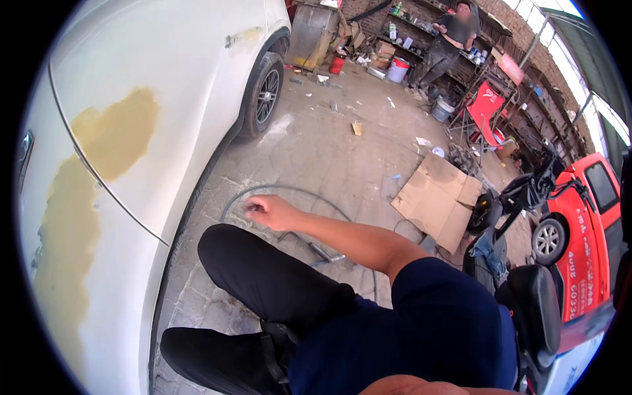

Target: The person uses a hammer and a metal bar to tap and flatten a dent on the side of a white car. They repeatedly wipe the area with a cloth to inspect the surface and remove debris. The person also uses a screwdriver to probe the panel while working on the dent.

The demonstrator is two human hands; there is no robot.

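Observation:
My right hand (264, 211) is raised above my knee, its fingers curled in toward the thumb. It is slightly blurred, and whatever may lie between the fingertips is too small to make out. My left hand is out of view. In front of me stands a white car (191, 85) with yellowish filler patches (122, 135) across its side panels; my right hand is apart from it. Below the forearm, a grey hose (316, 195) loops over the paving. A slim metal tool (320, 251) lies on the ground beside it, partly hidden by my arm.
Flattened cardboard (438, 197) lies on the floor. Behind it are a red folding chair (485, 108), buckets (442, 108) and shelves, with another person (451, 43) standing there. A dark motorbike (526, 191) and a red vehicle (589, 243) stand at the right.

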